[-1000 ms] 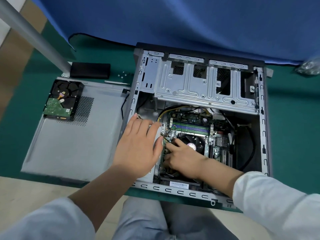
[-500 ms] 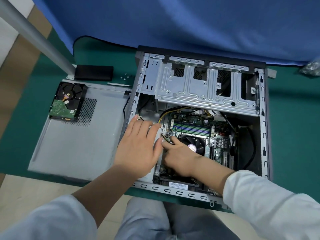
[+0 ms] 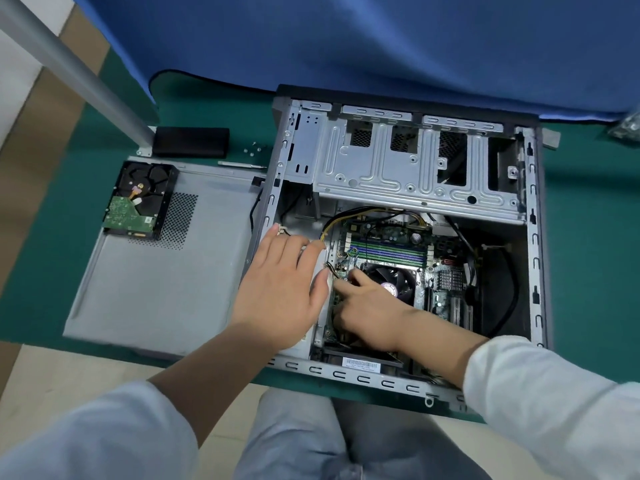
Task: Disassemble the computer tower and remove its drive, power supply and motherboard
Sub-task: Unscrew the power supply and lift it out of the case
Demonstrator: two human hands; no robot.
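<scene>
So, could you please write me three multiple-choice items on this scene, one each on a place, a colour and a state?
1. Where does the hard drive lie?
A. on the removed side panel
B. in the drive cage
C. on the person's lap

2. What colour is the table cover?
A. red
B. green
C. white

3. How is the left hand?
A. gripping a screwdriver
B. fingers straight, flat on the case's left side
C. out of view

Answers: 1 A, the drive rests circuit board up on the grey panel left of the case; 2 B, green shows around the case; 3 B, its fingers lie straight, holding nothing.
</scene>
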